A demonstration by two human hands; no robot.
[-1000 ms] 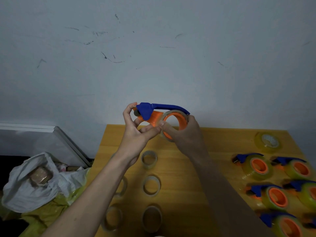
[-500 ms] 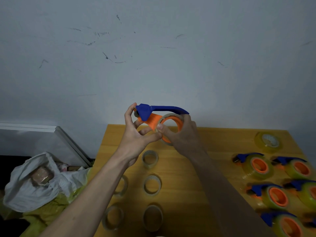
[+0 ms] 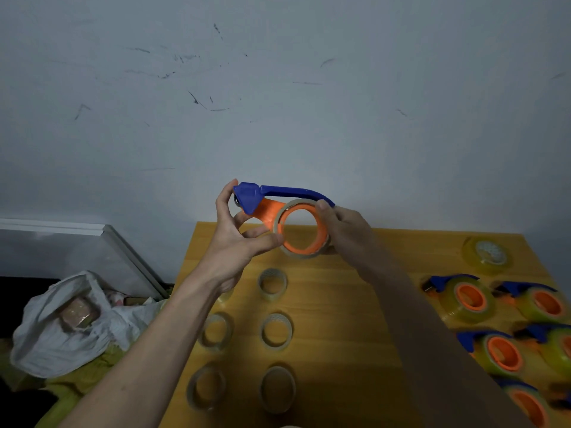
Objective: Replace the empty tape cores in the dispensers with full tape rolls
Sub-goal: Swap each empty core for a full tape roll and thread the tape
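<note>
Both hands lift one dispenser (image 3: 279, 200) above the table (image 3: 355, 304). Left hand (image 3: 238, 239) fingers pinch its blue head; right hand (image 3: 346, 230) fingers curl around the empty core (image 3: 285, 216) between them.

the right hand (image 3: 346, 230) covers the far side of the empty core (image 3: 304, 228) on the dispenser (image 3: 278, 200), so how its fingers lie behind the ring cannot be told; the left hand (image 3: 238, 242) hides part of the dispenser's blue head; the left forearm crosses over one loose core (image 3: 224, 296); at the right edge two loaded dispensers (image 3: 559, 347) are cut off; another at the bottom right corner (image 3: 525, 403) is blurred and cropped; what sits inside the white bag (image 3: 61, 322) is too dim to name
</note>
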